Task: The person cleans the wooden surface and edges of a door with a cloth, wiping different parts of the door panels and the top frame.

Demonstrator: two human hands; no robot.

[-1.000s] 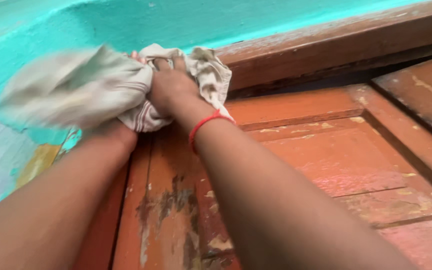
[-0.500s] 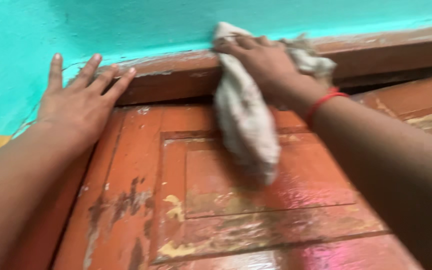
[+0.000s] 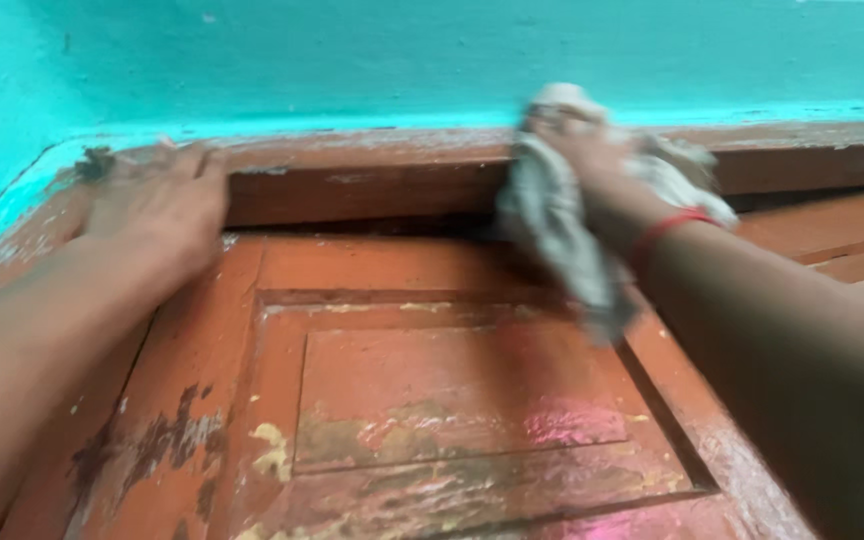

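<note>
Cloth (image 3: 562, 235), a pale, grubby rag, sits in the upper right of the frame, bunched in the right hand (image 3: 602, 175) and pressed against the top rail of the wooden door frame (image 3: 372, 190), with a loose tail hanging down over the upper edge of the door (image 3: 432, 380). The right hand's grip is closed around the wad, fingers curled over the top of it; a red thread band (image 3: 667, 232) circles that wrist. The left hand (image 3: 157, 200) lies in the upper left, flat and spread, palm on the frame near its corner, holding nothing. The picture is blurred, so the fingertips are hard to make out.

Behind the frame runs a turquoise wall (image 3: 352, 60). The door is orange-brown, its paint worn and flaking in patches at lower left, with a recessed panel in the middle showing bare, yellowish spots.

As I judge it, the chief hazard is the flaking paint: a hard rub could lift more chips and smear grime onto the wall just above the rail. The dangling tail could drag dirt back across the panel or snag on a splintered edge. The frame's top looks dusty and rough, so the bare left palm might pick up a splinter or slip if weight leans on it. A loose hold could also let the rag slide out.
</note>
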